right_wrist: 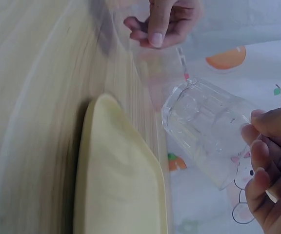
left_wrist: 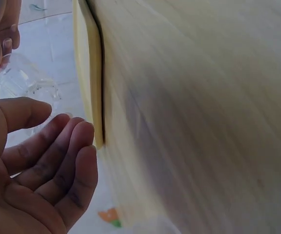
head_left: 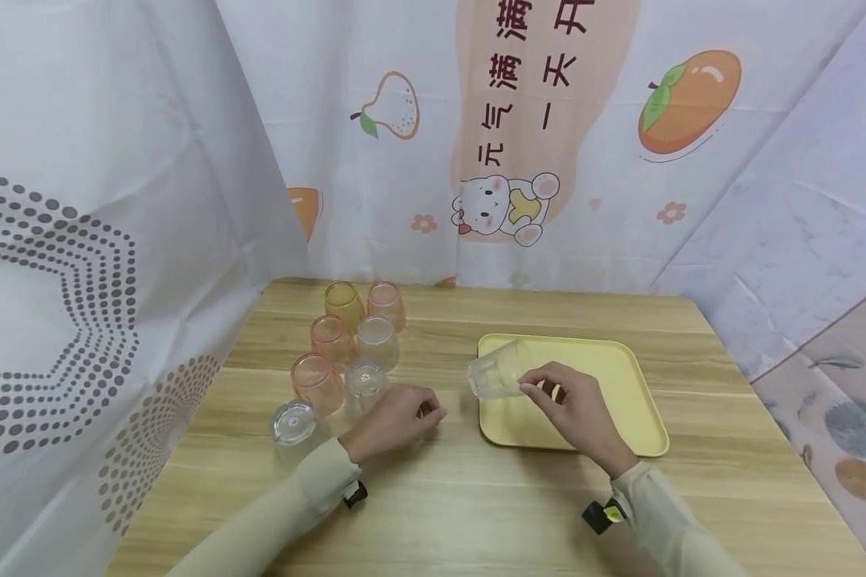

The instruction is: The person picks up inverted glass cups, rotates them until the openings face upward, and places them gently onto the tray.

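Note:
My right hand (head_left: 568,405) pinches a clear glass (head_left: 499,370) near its rim, thumb on one side and fingertips on the other. The glass is tilted on its side above the left part of a yellow tray (head_left: 638,441); in the right wrist view its thick base (right_wrist: 172,105) points away from the hand. My left hand (head_left: 398,418) hovers over the table between the tray and a group of glasses, its fingers loosely bent with nothing in them. Right behind its wrist stands a clear glass (head_left: 366,383), upside down, partly covered by the hand.
On the left of the wooden table (head_left: 433,513), pink glasses (head_left: 319,383), an amber glass (head_left: 342,301) and clear glasses (head_left: 378,340) stand bottom up in two rows. A thick-based clear glass (head_left: 293,425) is nearest the left sleeve. Printed curtains (head_left: 404,184) hang behind and beside the table.

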`<state>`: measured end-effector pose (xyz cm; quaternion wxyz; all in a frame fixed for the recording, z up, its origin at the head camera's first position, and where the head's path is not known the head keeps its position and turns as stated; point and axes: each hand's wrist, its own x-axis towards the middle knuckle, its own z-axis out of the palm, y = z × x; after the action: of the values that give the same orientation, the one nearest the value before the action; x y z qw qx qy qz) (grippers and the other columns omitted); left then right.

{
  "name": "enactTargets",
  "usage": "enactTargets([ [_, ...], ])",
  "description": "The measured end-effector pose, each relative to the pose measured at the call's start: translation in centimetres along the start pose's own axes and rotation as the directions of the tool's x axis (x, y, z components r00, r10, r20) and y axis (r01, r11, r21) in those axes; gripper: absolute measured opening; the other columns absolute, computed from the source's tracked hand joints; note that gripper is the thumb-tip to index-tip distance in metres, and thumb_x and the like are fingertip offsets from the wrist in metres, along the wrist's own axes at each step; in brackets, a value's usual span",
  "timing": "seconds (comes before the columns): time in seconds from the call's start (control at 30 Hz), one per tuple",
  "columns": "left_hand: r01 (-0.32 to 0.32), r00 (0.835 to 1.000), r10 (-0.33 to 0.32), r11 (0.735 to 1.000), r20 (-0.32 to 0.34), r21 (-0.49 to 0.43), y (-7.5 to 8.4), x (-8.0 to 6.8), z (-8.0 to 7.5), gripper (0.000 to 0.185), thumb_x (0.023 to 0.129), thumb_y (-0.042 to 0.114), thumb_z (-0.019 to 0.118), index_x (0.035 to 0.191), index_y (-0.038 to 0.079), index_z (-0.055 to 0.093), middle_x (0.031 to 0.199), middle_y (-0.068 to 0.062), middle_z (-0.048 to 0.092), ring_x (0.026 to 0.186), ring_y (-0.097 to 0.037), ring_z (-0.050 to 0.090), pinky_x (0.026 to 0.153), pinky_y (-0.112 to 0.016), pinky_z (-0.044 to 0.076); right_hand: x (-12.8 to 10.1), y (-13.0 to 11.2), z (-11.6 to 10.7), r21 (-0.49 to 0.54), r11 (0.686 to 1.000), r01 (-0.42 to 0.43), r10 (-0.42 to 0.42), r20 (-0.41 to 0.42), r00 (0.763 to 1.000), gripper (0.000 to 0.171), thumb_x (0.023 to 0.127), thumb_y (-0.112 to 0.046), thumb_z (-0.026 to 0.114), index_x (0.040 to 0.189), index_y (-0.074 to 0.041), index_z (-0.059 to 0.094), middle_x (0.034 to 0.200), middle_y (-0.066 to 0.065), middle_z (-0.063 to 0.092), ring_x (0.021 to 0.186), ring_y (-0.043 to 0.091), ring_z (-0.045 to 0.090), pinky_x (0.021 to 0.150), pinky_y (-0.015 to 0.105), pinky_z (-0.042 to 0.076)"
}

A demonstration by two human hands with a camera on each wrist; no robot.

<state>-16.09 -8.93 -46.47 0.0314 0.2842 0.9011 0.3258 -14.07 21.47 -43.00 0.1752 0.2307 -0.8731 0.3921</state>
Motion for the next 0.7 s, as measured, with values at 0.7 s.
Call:
enactTargets([
  [0.7, 0.079, 0.993, -0.078, 0.997, 0.086, -0.014, 1.6, 3.0, 4.3, 0.039, 0.095, 0.024, 0.07, 0.058, 0.018, 0.057, 0.051, 0.013, 0.043, 0.046, -0.002, 0.037, 0.049, -0.021, 0.036, 0.4, 1.8, -2.4, -0.199, 0.977, 0.081, -0.088, -0.029, 0.996, 0.014, 0.088, -0.006, 0.08, 0.099, -0.015, 0.077, 0.081, -0.014, 0.064, 0.061, 0.003, 0.051, 0.05, 0.024, 0.041],
])
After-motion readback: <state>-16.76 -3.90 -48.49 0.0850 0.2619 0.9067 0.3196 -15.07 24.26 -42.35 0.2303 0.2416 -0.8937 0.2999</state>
